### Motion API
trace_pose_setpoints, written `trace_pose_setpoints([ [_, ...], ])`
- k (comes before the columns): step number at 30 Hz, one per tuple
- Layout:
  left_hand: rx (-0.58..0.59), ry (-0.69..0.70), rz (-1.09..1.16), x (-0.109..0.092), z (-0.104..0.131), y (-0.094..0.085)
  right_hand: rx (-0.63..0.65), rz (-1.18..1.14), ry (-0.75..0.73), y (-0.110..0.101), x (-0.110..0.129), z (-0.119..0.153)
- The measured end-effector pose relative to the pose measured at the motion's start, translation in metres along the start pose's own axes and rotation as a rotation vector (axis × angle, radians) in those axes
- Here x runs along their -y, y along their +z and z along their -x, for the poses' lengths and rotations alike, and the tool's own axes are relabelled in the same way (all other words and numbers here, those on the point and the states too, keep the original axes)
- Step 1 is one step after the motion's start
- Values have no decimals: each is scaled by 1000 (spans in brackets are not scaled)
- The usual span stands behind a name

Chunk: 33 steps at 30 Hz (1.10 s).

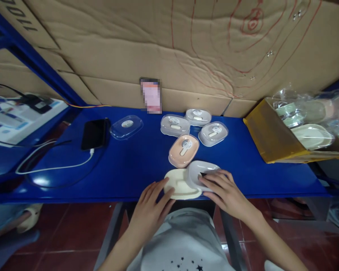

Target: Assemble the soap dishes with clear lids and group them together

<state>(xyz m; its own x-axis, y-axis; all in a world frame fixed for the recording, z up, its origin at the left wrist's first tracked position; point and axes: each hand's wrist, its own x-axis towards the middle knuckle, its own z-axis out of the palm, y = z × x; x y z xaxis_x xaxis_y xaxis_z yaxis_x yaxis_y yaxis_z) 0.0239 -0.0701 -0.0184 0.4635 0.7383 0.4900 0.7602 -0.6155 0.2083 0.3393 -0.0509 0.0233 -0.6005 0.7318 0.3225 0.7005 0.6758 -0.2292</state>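
My left hand point(151, 205) rests its fingertips on the near edge of a cream soap-dish tray point(179, 185) at the front of the blue table point(135, 165). My right hand point(224, 190) lies over a white-grey tray point(199, 171) that overlaps the cream one, fingers spread across its right side. Just behind them sits a pink soap box point(183, 150) with a clear lid. Three grey lidded boxes point(175, 125) point(198, 116) point(213, 133) cluster further back.
A loose clear lid point(126, 127) and a black phone point(94, 133) on a white charging cable point(56, 165) lie at the left. A yellow bin point(271, 135) with bagged trays stands at the right. Cardboard sheets point(169, 49) wall off the back.
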Motion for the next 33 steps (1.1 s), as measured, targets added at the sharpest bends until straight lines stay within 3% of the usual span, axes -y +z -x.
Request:
trace_pose_setpoints([
  [4, -47, -112, 113, 10, 15, -6, 27, -33, -50, 4, 18, -19],
  [9, -69, -252, 269, 16, 15, -11, 68, 8, -130, 16, 43, -45],
  [14, -39, -105, 227, 23, 6, -9, 106, 35, -159, 24, 46, -56],
  [20, 11, 0, 198, 37, -5, -13, 127, 57, -151, 24, 41, -50],
  [23, 0, -23, 145, 71, -27, -32, 143, 92, -136, 25, 43, -46],
  [26, -121, -185, -37, 119, -63, -52, 131, 116, -159, 28, 46, -44],
  [28, -118, -264, -181, 150, -88, -58, 124, 110, -169, 30, 47, -44],
  [33, 139, -369, -246, 203, -123, -45, 105, 95, -133, 29, 41, -39],
])
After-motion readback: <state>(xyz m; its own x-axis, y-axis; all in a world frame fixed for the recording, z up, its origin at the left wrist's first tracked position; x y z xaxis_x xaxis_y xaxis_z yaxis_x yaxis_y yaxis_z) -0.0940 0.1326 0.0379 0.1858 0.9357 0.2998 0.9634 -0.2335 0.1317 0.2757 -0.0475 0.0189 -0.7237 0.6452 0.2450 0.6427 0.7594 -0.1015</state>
